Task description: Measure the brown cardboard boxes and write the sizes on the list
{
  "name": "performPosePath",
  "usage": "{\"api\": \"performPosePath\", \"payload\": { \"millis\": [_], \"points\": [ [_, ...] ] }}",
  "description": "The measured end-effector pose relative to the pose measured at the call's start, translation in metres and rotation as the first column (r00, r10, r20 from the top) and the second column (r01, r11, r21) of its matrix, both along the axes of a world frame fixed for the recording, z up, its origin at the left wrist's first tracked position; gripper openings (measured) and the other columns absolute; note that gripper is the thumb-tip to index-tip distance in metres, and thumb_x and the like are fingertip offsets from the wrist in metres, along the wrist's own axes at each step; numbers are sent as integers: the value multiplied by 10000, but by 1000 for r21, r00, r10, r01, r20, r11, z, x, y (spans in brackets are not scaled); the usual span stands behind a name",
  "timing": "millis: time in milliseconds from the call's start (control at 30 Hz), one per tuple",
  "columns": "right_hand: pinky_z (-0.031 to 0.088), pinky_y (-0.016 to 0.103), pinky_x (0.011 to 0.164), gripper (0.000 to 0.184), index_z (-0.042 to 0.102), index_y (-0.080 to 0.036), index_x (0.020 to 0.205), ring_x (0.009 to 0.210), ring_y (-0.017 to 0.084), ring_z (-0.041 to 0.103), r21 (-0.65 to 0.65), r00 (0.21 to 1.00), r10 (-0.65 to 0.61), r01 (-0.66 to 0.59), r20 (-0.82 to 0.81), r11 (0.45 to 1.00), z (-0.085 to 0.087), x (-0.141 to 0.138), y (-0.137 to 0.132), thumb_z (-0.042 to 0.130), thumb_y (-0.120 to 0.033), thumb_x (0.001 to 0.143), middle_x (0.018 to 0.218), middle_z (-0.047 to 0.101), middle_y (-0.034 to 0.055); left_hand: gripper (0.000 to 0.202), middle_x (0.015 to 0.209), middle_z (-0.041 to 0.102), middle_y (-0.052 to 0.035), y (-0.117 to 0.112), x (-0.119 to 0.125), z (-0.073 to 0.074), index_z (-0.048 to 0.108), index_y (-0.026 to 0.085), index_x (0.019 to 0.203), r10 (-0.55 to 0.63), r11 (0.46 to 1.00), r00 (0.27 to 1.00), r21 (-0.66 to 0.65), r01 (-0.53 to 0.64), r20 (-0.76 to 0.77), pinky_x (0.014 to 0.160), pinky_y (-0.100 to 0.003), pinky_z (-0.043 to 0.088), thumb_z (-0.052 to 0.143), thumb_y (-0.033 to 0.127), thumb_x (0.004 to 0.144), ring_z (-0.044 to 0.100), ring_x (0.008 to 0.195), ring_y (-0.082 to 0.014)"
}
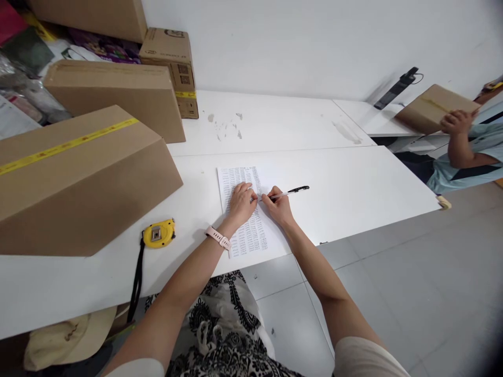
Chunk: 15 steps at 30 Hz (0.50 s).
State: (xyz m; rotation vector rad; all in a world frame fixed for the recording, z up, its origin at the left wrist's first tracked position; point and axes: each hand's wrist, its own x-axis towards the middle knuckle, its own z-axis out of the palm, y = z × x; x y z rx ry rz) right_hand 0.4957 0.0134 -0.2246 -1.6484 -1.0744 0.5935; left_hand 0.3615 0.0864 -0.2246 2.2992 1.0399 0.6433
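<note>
A printed sheet of paper (248, 241), covered in columns of small text, lies on the white table. My left hand (242, 203) rests on its upper half with the fingers loosely bent and apart, pressing the page down; a pink watch band circles that wrist. Just to the right, my right hand (278, 207) grips a pen (293, 190) with a clear barrel and black clip. The pen's back end points right, and its tip is at the sheet's right side, close to my left thumb. A yellow tape measure (159, 233) with a black strap lies to the left.
Cardboard boxes (90, 178) crowd the table's left side, one with yellow tape. Below the edge sits a beige cap (73, 337). At far right another person's hand (459, 121) holds a cardboard box (434, 109) near a black cylindrical object (396, 88) by the wall.
</note>
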Motion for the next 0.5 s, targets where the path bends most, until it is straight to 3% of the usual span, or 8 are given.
{"api": "performPosePath", "payload": {
  "millis": [500],
  "points": [
    [278,276,547,265,397,-243,653,554,116,350,17,999,-31,31,-12,999,1,1,0,631,-292,767,549,397,-68,134,1368,644,-118,0,-1,1,675,195,793,-9,1000,1000,6,9,-4,1178,-475,367,634,105,884,478,1374,-307]
  ]
}}
